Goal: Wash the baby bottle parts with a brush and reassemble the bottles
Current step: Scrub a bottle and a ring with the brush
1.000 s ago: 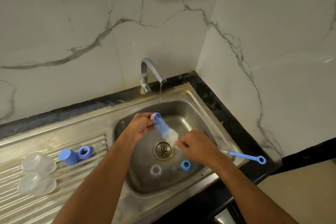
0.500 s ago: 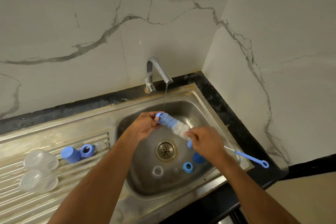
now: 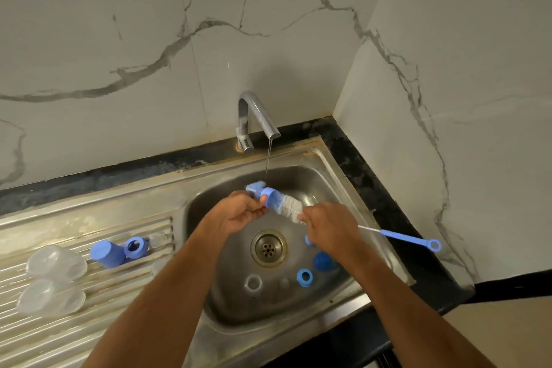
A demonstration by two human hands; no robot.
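Both grips are busy over the sink basin (image 3: 334,188): the left hand (image 3: 239,213) curls its fingers round a blue bottle collar ring (image 3: 268,196), holding it under the thin stream from the tap (image 3: 254,116), while the right hand (image 3: 328,227) pinches the wire stem of the bottle brush (image 3: 286,206). The brush's white bristles pass through the ring, and its blue sponge tip sticks out on the far side; its blue handle (image 3: 409,238) with a loop end reaches out over the sink's right rim. Down in the basin, near the drain (image 3: 268,248), lie a clear ring (image 3: 253,282), a blue ring (image 3: 304,277) and a round blue piece (image 3: 322,261), the 2 blue ones just beside each other. On the ribbed drainboard (image 3: 89,323) to the left lie a blue cap (image 3: 106,252), another blue ring (image 3: 136,247) touching it, a small clear part (image 3: 157,240) just beside that ring, and 2 clear domed covers (image 3: 55,279) one in front of the other
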